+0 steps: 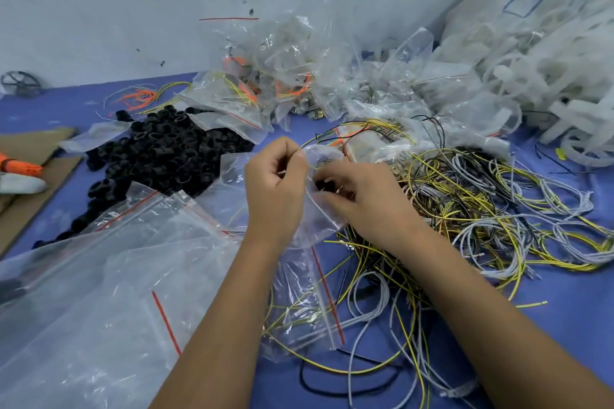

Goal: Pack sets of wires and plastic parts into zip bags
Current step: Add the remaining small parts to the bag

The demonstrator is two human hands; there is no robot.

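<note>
Blue table (564, 325): black plastic parts (156, 156), loose wires (481, 226), empty zip bags (99, 276), cardboard (33, 176).

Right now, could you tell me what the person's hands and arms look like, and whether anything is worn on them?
Both the left hand and right hand are bare: no gloves, rings, watch or visible sleeves. The forearms are uncovered to the frame's edge.

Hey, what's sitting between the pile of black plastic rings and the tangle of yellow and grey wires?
In the head view, both hands, left hand and right hand, hold a small clear zip bag between the black plastic rings and the wire tangle.
</note>
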